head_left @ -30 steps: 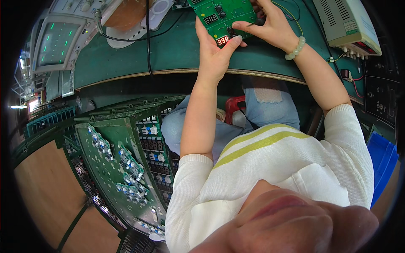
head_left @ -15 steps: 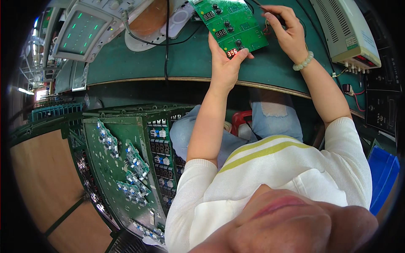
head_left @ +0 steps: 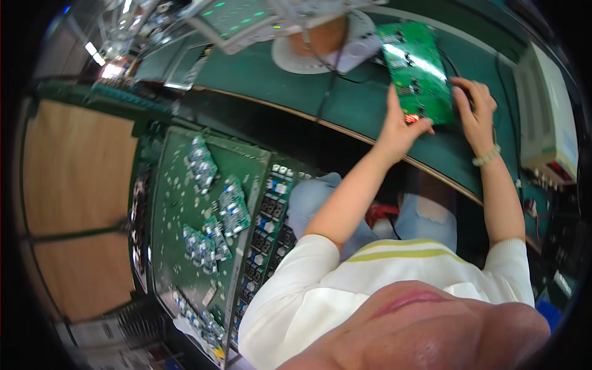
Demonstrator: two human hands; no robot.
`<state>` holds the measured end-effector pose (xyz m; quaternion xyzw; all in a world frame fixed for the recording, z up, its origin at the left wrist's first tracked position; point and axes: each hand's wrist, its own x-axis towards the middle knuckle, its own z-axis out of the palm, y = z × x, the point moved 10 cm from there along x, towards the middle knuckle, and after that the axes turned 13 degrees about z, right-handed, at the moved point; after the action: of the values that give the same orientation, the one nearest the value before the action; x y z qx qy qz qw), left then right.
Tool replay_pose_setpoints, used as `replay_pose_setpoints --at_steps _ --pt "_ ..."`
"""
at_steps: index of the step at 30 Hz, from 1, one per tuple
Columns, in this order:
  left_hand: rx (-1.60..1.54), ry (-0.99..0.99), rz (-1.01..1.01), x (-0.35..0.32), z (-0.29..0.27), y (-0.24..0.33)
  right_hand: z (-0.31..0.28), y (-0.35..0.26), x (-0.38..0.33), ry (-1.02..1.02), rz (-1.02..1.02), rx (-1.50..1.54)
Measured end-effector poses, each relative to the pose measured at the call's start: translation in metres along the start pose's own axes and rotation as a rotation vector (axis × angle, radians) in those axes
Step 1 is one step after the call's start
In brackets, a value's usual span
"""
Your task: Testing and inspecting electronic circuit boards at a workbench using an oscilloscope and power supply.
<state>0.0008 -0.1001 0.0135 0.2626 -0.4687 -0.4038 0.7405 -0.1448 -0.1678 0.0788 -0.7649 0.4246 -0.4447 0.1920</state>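
Note:
My left hand [head_left: 399, 132] grips the near left corner of a green circuit board [head_left: 425, 80], thumb on top. The board is a long panel of several alike sections with black buttons and small digit displays; the nearest display [head_left: 412, 118] glows red. It is held tilted above the green bench. Beside the board's right edge is my right hand [head_left: 476, 111], with a pale bead bracelet at the wrist. Its fingers are curled together, and what they hold is blurred and mostly hidden.
An oscilloscope [head_left: 243, 21] with green traces stands at the far left of the bench [head_left: 277, 92]. A beige power supply [head_left: 546, 117] is at the right. Left of my legs stands a green cabinet [head_left: 172, 209] with loose boards [head_left: 233, 206] on top. Cables cross the bench.
The view has swung left, so things sit further right and lower. The board remains lit in my left hand. My right hand has come nearer the board's right edge.

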Motion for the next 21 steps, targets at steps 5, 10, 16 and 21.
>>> replay_pose_setpoints --at_steps 5,10,16,21 --pt "-0.092 0.056 -0.015 -0.006 -0.01 -0.002 0.001 -0.01 -0.003 -0.01 -0.018 -0.053" --pt "-0.152 0.14 -0.046 0.0 -0.01 -0.003 -0.012 -0.041 -0.002 0.089 -0.261 -0.173" --pt "-0.145 0.113 -0.028 0.005 -0.017 -0.003 -0.023 -0.063 -0.01 0.229 -0.667 -0.073" --pt "-0.104 0.112 -0.04 0.005 -0.013 -0.002 -0.021 -0.05 -0.028 0.51 -0.973 0.247"
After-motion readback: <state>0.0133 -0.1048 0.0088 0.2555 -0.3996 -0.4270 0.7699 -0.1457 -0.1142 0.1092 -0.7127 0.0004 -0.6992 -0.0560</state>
